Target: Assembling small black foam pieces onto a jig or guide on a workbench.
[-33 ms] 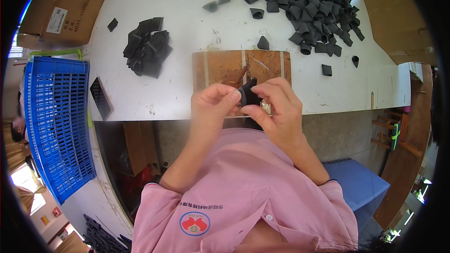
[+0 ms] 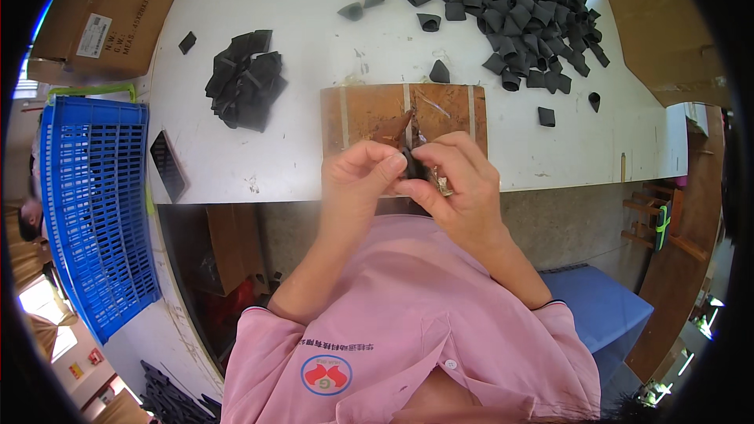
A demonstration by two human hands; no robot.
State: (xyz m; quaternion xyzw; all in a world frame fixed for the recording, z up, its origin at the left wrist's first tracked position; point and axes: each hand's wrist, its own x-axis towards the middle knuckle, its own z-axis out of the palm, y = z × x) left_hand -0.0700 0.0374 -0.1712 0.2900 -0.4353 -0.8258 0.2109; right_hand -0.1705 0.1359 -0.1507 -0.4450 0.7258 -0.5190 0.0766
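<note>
In the head view, a white table (image 2: 298, 39) fills the upper half of the frame, with a blue crate (image 2: 98, 212) at the left edge and a cardboard box (image 2: 106, 20) in the upper left corner. A brown board (image 2: 361, 114) lies at the table's near edge, centre frame. Just over its lower edge, the left hand (image 2: 353, 180) and right hand (image 2: 463, 184) meet on a small black piece (image 2: 413, 166) — both grips are narrow, thumb and fingers pinching it, much of it hidden.

At the upper right spreads a large heap of curled black pieces (image 2: 510, 16), with a few strays around it; at the upper left sits a smaller stack of flat black pieces (image 2: 250, 82). Judging by the two — curled ones taken as finished, flat ones as untouched — most of the work looks done, with the stack and the held piece left.
</note>
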